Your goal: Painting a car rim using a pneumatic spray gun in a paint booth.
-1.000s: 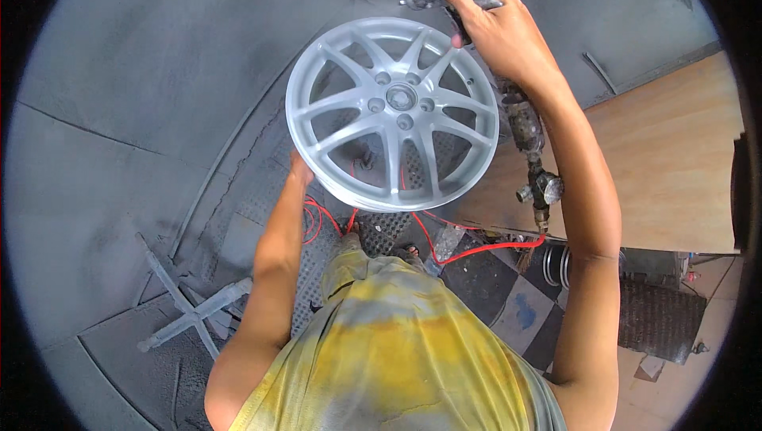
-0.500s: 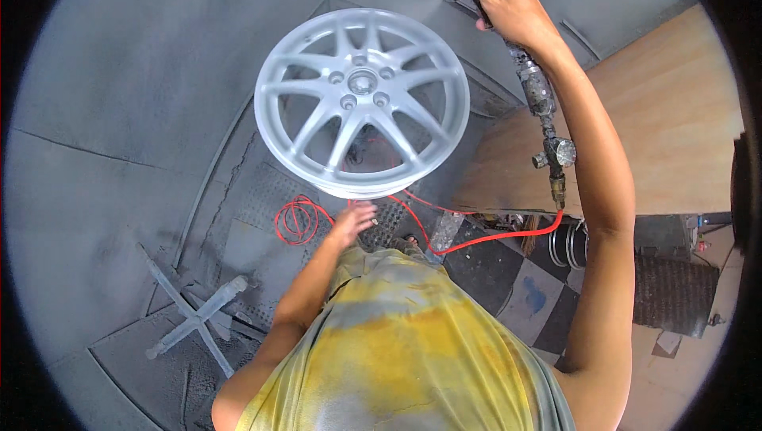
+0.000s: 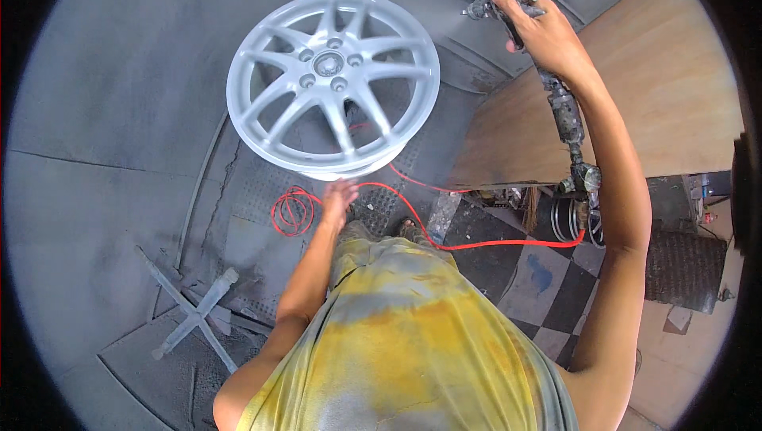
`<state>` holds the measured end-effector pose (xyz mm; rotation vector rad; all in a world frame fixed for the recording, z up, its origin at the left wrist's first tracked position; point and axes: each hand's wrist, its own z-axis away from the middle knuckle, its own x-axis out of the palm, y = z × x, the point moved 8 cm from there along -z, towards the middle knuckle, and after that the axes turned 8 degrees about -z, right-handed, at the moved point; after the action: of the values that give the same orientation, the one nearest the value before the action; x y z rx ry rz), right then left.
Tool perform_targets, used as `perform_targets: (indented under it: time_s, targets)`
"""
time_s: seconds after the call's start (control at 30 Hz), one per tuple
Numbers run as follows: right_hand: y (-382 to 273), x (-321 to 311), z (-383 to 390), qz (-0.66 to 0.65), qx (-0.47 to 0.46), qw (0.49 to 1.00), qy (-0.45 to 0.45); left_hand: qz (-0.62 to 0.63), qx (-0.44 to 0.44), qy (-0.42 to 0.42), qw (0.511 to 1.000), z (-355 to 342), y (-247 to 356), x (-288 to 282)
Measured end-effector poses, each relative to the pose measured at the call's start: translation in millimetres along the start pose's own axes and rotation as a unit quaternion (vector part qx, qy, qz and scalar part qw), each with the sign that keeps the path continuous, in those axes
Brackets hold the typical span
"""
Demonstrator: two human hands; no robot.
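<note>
A silver multi-spoke wheel rim (image 3: 328,63) faces up in front of me at a slight tilt; what holds it up is hidden. In my right hand (image 3: 548,34) is a paint-stained spray gun (image 3: 508,12), held to the right of the wheel with its nozzle toward the wheel side. Fittings (image 3: 567,117) hang below the gun's handle and join a red air hose (image 3: 508,244). My left hand (image 3: 340,197) is just under the wheel's near edge, fingers stretched and somewhat blurred. Whether it touches the wheel I cannot tell.
Grey, paint-dusted walls (image 3: 119,74) stand left and behind. A wooden panel (image 3: 571,121) is at right. Red hose coils (image 3: 292,213) lie on the floor. A cross-shaped stand (image 3: 194,320) is at lower left. Another wheel (image 3: 565,219) sits beyond the panel's edge.
The wheel has turned and appears further left and higher in view. My right hand and spray gun appear further right and slightly lower. My left hand's fingers now point up toward the wheel.
</note>
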<state>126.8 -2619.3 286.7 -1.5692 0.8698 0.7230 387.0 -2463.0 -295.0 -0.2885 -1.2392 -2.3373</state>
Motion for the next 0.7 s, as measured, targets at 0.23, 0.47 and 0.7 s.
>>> perform_targets:
  time_s: [0.23, 0.47, 0.7]
  targets:
    - [22.2, 1.4, 38.5, -0.066, 0.0, 0.997, -0.028, 0.025, -0.003, 0.029, 0.999, -33.2, 41.1, -80.8]
    - [30.7, 0.7, 71.3, -0.124, -0.017, 0.991, -0.037, -0.007, 0.067, 0.099, 0.993, -24.2, 41.3, -44.1]
    - [32.1, 6.0, 99.2, -0.126, -0.013, 0.989, -0.072, -0.375, 0.04, -0.135, 0.916, 11.6, -55.2, 32.9]
